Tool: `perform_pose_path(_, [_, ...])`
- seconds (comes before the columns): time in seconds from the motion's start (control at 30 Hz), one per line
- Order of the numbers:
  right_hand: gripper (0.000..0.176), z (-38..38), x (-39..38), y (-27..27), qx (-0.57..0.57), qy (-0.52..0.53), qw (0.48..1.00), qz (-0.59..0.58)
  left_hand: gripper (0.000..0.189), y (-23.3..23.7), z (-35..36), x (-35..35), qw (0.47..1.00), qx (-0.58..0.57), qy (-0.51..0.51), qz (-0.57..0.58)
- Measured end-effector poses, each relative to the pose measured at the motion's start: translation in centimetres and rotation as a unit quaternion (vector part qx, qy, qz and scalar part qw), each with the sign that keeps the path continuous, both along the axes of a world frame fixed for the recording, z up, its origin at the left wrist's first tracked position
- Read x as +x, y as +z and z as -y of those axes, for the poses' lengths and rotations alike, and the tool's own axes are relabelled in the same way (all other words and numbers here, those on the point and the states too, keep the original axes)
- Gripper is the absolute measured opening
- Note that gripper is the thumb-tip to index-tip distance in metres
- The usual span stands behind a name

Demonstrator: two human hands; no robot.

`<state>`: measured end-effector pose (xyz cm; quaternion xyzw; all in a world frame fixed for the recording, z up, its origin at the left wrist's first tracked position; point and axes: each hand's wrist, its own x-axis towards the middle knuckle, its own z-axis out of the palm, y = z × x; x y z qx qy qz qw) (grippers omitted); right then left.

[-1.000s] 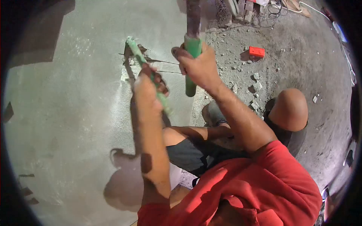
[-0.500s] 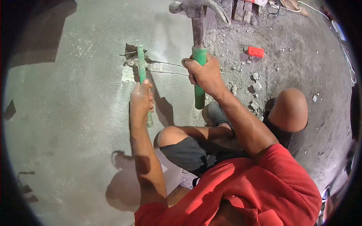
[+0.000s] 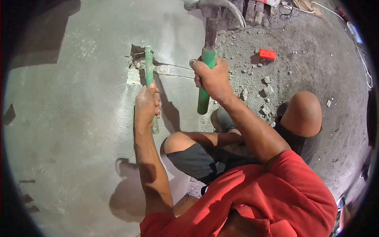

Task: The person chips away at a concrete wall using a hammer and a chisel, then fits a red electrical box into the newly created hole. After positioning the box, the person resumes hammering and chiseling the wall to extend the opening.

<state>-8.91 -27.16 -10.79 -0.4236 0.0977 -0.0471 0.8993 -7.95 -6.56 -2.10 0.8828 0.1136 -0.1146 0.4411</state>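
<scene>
My left hand is wrapped round a long green tool, like a chisel or bar, whose upper part lies across a rough hole in the grey plastered wall. Two thin dark lines run right from the hole, beside a pale strip. To the right, my right hand grips the green handle of a claw hammer. The hammer's head is raised at the top edge of the view, apart from the green tool.
A small red box rests on the dusty floor. Broken chunks and gravel are scattered near my feet. Cables and a wooden piece lie at the top right. My bent knees are below the hands.
The hammer has shifted slightly upward and its handle's lower end has swung left. My left hand and the green tool have moved very slightly.
</scene>
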Motion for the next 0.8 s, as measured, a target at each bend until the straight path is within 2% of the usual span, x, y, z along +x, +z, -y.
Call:
perform_pose_path(0.2, [0.024, -8.5, -0.3, -2.8, 0.065, -0.033, 0.995, -0.064, 0.037, 1.1, 0.0, 0.2, 0.997, 0.074, 0.004, -0.035])
perform_pose_path(0.27, [0.024, -10.1, -0.1, -3.7, 0.025, 0.112, 0.993, -0.027, 0.037, 1.2, 0.3, 0.0, 0.997, 0.065, 0.01, -0.028])
perform_pose_path(0.37, [0.024, -11.2, -0.2, -4.9, -0.019, 0.141, 0.99, -0.026, 0.037, 1.0, 0.5, 0.1, 0.999, 0.048, 0.011, -0.02])
perform_pose_path(0.4, [0.023, -11.5, -0.4, -5.7, -0.125, 0.085, 0.988, -0.001, 0.037, 0.8, 0.3, 0.1, 0.999, 0.046, 0.015, -0.024])
perform_pose_path(0.43, [0.023, -11.2, -0.9, -5.6, -0.129, 0.088, 0.988, 0.0, 0.037, 0.6, 0.2, 0.3, 0.999, 0.042, 0.019, -0.024])
perform_pose_path(0.5, [0.023, -10.2, -2.3, -4.6, 0.025, 0.053, 0.995, -0.083, 0.037, 0.2, 0.2, 0.2, 0.998, 0.053, 0.002, -0.017])
perform_pose_path(0.53, [0.021, -9.7, -2.3, -4.4, 0.07, 0.037, 0.994, -0.078, 0.037, 0.1, 0.5, 0.2, 0.998, 0.053, 0.002, -0.017])
perform_pose_path(0.63, [0.021, -10.1, -1.2, -4.4, 0.097, 0.044, 0.993, -0.05, 0.039, -0.3, 1.4, 0.2, 1.0, 0.023, 0.013, -0.002])
perform_pose_path(0.67, [0.022, -9.4, -0.2, -4.6, 0.006, 0.112, 0.994, -0.012, 0.039, -0.4, 1.6, 0.2, 0.999, 0.029, 0.02, 0.003])
perform_pose_path(0.7, [0.022, -8.9, 0.0, -4.8, 0.007, 0.11, 0.994, -0.011, 0.04, -0.4, 1.8, 0.2, 0.999, 0.038, 0.024, 0.006])
perform_pose_path(0.8, [0.024, -7.6, 0.2, -4.5, 0.095, 0.104, 0.988, -0.062, 0.041, -0.3, 2.0, 0.2, 0.999, 0.02, 0.043, -0.01])
